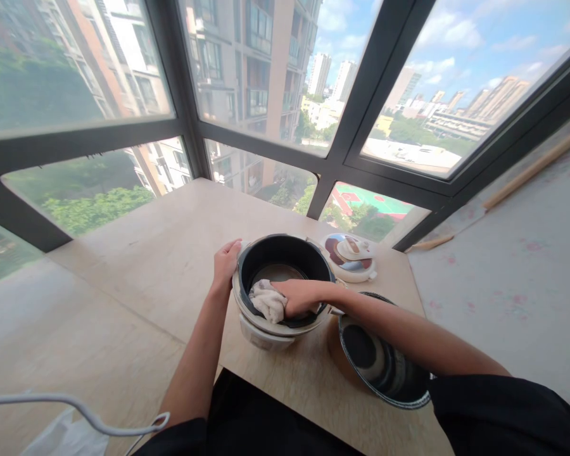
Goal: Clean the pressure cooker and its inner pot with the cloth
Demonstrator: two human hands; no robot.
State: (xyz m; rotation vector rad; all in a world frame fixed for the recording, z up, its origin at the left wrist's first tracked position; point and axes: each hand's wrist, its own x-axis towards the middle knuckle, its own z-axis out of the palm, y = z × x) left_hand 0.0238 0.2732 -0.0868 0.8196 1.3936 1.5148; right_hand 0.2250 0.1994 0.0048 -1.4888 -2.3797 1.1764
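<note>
I stand in the room and I see a person who works with two bare hands at a beige, stone-like window sill (137, 304). In front of the person is a round white cooker body (266, 335) with a deep black inside, and it stands upright near the edge of the sill.

The left hand (227, 261) is at the left side of this cooker body; its fingers are bent around the pale rim and hold it. The right hand (297, 297) is down inside the opening. It has hold of a crumpled whitish cloth (268, 300), which lies against the inner wall, on the side near to the person. The right fingers are mostly hidden, so I cannot tell exactly how tightly they are closed.

Under the right forearm there is a wide dark metal pot (384, 364) with a shiny rim, just beside the cooker body. Behind, near the window, lies a round white lid (349, 256) with a shiny metal disc and a white handle on top.

At the lower left, a white cable (76, 411) passes above a crumpled translucent plastic bag (69, 437). Behind the sill rise dark window frames (190, 120).
</note>
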